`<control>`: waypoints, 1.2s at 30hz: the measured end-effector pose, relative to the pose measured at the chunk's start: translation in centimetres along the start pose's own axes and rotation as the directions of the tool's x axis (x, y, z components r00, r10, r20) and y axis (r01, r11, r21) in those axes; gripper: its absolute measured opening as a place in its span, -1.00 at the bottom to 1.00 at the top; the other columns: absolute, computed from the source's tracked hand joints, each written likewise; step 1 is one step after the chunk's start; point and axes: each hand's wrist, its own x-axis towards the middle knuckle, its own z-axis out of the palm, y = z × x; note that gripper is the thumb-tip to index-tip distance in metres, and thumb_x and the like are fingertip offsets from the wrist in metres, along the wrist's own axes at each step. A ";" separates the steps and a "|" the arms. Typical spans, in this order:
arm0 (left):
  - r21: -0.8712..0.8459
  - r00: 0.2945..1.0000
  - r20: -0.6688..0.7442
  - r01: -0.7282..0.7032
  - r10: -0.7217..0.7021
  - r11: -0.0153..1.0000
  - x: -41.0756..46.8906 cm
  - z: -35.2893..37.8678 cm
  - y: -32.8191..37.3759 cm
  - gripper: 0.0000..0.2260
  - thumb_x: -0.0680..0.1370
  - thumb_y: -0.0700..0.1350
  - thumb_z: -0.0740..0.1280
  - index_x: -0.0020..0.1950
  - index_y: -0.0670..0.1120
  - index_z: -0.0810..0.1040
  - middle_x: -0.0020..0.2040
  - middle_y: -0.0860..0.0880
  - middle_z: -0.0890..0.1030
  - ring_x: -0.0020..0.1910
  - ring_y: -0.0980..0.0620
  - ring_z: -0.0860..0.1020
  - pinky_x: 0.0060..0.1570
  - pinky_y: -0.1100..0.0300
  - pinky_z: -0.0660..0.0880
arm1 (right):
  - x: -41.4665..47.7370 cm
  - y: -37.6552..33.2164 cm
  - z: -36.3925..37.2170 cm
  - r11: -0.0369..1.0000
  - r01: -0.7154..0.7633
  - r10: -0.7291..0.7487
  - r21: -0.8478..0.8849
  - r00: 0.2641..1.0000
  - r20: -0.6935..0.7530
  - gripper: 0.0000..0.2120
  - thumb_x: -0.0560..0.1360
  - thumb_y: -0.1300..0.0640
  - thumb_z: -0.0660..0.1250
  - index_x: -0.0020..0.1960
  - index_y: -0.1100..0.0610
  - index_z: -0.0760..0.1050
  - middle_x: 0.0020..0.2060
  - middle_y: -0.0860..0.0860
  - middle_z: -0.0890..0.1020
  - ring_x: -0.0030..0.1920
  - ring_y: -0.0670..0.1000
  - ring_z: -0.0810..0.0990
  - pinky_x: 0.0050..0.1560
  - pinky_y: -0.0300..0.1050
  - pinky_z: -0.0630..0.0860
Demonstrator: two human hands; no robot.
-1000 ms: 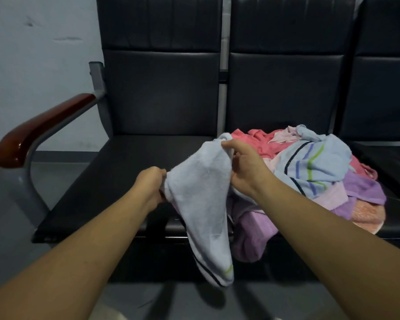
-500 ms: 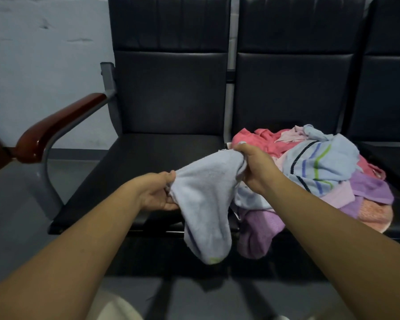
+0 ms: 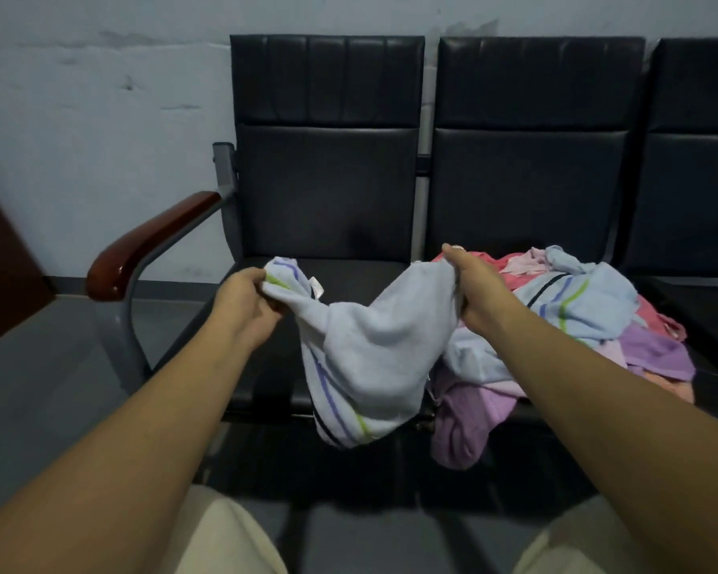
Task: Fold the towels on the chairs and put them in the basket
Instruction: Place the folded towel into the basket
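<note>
No readable text.
A small white tag [image 3: 316, 286] on the pale blue towel [image 3: 374, 350] shows no legible print.

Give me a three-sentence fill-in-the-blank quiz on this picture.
1. The left hand and right hand grip one light ____ striped towel.
2. The towel pile lies on the ____ chair of three.
3. The wooden armrest is at the row's ____ end.
Missing: blue; middle; left.

left hand [image 3: 247, 298]: fingers curled, pinching | right hand [image 3: 471, 283]: fingers curled, gripping | forearms outstretched, apart
</note>
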 end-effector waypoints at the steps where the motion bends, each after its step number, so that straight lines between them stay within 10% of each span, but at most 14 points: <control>1: 0.025 1.000 0.026 0.008 -0.009 1.000 -0.4 0.0 0.7 -0.75 0.60 -0.25 0.08 0.05 -0.21 0.54 -0.04 -0.17 0.61 -0.10 -0.08 0.60 -0.10 0.07 0.58 | -0.2 -0.9 0.2 0.999 0.025 -0.025 -0.024 1.000 -0.003 -0.80 0.55 0.02 0.38 -0.11 0.16 0.59 -0.20 0.07 0.71 -0.06 0.09 0.70 0.05 -0.03 0.62; 4: 0.384 0.999 -0.003 0.045 -0.048 0.922 -2.6 0.0 1.9 -0.79 0.56 -0.27 0.11 -0.19 -0.20 0.48 -0.27 -0.14 0.56 -0.33 -0.07 0.54 -0.45 0.22 0.50 | -1.2 -4.3 1.3 0.996 0.083 -0.086 0.044 0.995 0.047 -0.81 0.55 0.10 0.37 -0.20 0.15 0.57 -0.29 0.08 0.67 -0.16 0.09 0.68 -0.01 -0.01 0.63; 8: 0.912 0.998 0.034 -0.049 0.043 0.407 -4.5 -0.2 1.9 -0.81 0.57 -0.17 0.32 -0.24 -0.16 0.51 -0.31 -0.14 0.50 -0.36 -0.05 0.48 -0.32 0.20 0.42 | -3.3 -8.4 4.3 0.994 0.101 -0.104 0.030 0.980 0.167 -0.78 0.52 0.06 0.38 -0.01 0.23 0.59 -0.07 0.19 0.67 -0.01 0.16 0.68 0.12 0.05 0.62; 13: 0.679 0.959 0.124 0.105 -0.255 0.726 -6.6 2.5 1.2 -0.24 0.33 0.50 0.37 0.07 -0.19 0.63 0.08 -0.13 0.63 0.11 -0.10 0.55 0.08 -0.01 0.52 | -5.3 -11.0 8.0 0.994 0.107 -0.095 -0.029 0.955 0.282 -0.73 0.41 0.00 0.44 -0.04 0.19 0.60 0.10 0.22 0.67 0.11 0.21 0.68 0.20 0.12 0.57; 18: 0.265 0.856 0.254 0.386 -0.450 0.884 -8.0 4.2 -0.3 -0.30 0.40 0.33 0.47 0.19 -0.28 0.64 0.21 -0.23 0.64 0.25 -0.23 0.58 0.31 -0.14 0.48 | -6.0 -11.5 8.9 0.994 0.112 -0.112 0.020 0.948 0.297 -0.76 0.50 0.02 0.39 0.01 0.19 0.59 -0.09 0.13 0.68 -0.05 0.13 0.69 0.02 0.04 0.63; 21: 0.234 0.879 0.294 0.314 -0.375 0.920 -8.5 4.9 -0.3 -0.76 0.43 -0.11 0.49 0.01 -0.22 0.65 -0.08 -0.12 0.67 -0.03 -0.07 0.63 0.33 -0.02 0.48 | -5.8 -10.8 8.3 0.994 0.112 -0.103 -0.016 0.956 0.275 -0.75 0.49 0.01 0.40 0.02 0.19 0.60 -0.09 0.13 0.68 -0.05 0.12 0.68 0.00 0.02 0.63; 26: 0.321 0.996 0.072 0.027 -0.053 0.947 -7.3 3.4 2.0 -0.79 0.52 -0.15 0.42 0.12 -0.20 0.63 0.06 -0.17 0.67 0.04 -0.13 0.62 0.15 0.00 0.55 | -4.5 -9.3 5.6 0.966 0.156 -0.144 -0.204 0.987 0.074 -0.79 0.49 0.03 0.42 -0.05 0.18 0.64 -0.13 0.14 0.70 -0.06 0.14 0.69 0.12 0.11 0.63; 31: 0.559 0.953 0.033 -0.267 0.301 0.785 -5.9 1.5 5.4 -0.81 0.52 -0.12 0.39 0.12 -0.07 0.55 0.05 -0.03 0.57 0.02 0.00 0.53 0.00 0.10 0.45 | -3.2 -8.4 3.0 0.938 0.134 -0.164 -0.321 0.984 -0.069 -0.82 0.55 0.04 0.39 -0.01 0.17 0.58 -0.07 0.12 0.65 -0.08 0.12 0.63 0.05 0.07 0.59; 36: 0.357 0.932 0.031 -0.349 0.362 0.866 -4.5 2.0 9.4 -0.61 0.43 -0.23 0.43 0.25 -0.21 0.52 0.18 -0.22 0.59 0.12 -0.14 0.59 0.00 0.04 0.56 | -2.2 -8.6 2.9 0.959 0.065 -0.069 -0.276 0.998 -0.005 -0.80 0.60 0.17 0.34 0.14 0.29 0.55 -0.17 0.12 0.64 -0.23 0.08 0.63 -0.21 -0.01 0.62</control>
